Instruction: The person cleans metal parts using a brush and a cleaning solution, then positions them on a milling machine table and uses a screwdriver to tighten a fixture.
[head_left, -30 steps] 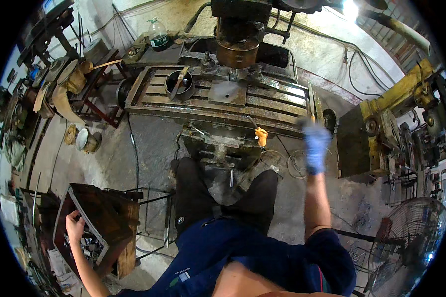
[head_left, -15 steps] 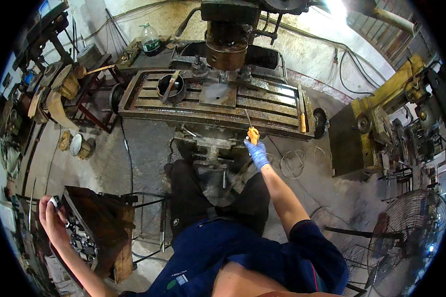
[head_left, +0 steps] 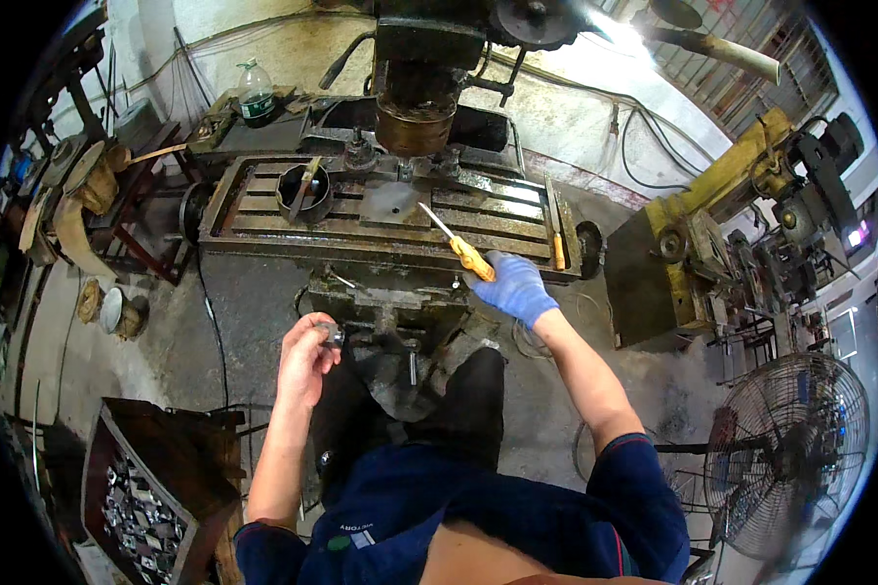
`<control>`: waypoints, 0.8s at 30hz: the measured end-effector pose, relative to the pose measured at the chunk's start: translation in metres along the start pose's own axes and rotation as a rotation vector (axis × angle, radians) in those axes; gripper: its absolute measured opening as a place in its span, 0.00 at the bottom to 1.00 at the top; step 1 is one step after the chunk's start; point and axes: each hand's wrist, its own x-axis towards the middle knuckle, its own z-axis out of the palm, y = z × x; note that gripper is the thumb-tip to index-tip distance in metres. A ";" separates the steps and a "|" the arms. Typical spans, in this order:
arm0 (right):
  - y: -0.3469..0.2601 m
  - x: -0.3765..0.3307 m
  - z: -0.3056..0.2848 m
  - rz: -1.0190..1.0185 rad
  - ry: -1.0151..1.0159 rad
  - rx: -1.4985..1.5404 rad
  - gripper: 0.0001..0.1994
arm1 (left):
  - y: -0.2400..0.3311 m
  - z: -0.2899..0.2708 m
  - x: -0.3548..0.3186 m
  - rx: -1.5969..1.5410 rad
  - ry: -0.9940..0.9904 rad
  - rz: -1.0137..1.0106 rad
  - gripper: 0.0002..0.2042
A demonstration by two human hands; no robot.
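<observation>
My left hand (head_left: 307, 356), bare, pinches a small grey metal block (head_left: 333, 335) in front of the milling machine table (head_left: 263, 229). My right hand (head_left: 517, 288), in a blue glove, is closed on an orange air blow gun (head_left: 472, 259) with a long thin metal nozzle. That nozzle points up and left over the table's front part, toward a flat grey plate (head_left: 392, 202) lying on the slots. Above the plate hangs the machine's round spindle head (head_left: 415, 125). A dark pot (head_left: 304, 193) with a brush-like tool in it stands on the table's left part.
At lower left, a wooden bin (head_left: 180, 468) holds several small metal pieces (head_left: 144, 512). A file-like tool with an orange handle (head_left: 559, 252) lies along the table's right end. A large fan (head_left: 788, 458) stands at lower right. A green-labelled bottle (head_left: 256, 95) sits behind.
My left hand has swung from over the bin inward to the middle, carrying the metal block. My right hand has shifted slightly right, and the blow gun now tilts further left. The view has turned.
</observation>
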 end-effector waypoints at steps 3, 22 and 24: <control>-0.018 0.033 0.000 0.084 -0.177 -0.200 0.24 | -0.001 0.001 -0.003 0.069 0.035 0.028 0.06; -0.023 0.070 -0.012 0.080 -0.178 -0.081 0.28 | -0.023 0.006 0.010 0.148 -0.023 -0.050 0.04; -0.009 0.067 -0.013 0.121 -0.117 -0.006 0.28 | -0.026 0.010 0.021 0.179 -0.071 -0.068 0.06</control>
